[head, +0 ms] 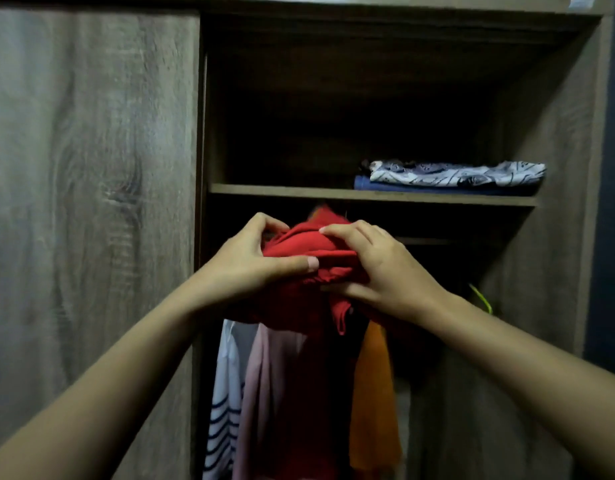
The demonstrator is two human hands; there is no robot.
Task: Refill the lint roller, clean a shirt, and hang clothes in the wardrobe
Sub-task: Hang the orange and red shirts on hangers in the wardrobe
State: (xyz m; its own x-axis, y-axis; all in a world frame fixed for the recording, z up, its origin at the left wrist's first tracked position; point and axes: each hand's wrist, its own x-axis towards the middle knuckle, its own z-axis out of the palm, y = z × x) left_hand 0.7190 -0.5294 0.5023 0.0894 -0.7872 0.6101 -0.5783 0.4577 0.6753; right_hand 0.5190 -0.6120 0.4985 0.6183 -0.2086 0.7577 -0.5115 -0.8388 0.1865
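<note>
I see a dim, soft picture: light falls from the front, the wardrobe (558, 133) interior sinks into black shadow, and the edges bend slightly.

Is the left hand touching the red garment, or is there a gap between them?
Touching. In the head view, the left hand grips the red garment: its thumb presses the cloth and its fingers curl over the top.

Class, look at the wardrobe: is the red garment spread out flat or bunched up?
Bunched up. The red garment is gathered into thick folds between the left hand and right hand, just below the shelf.
</note>
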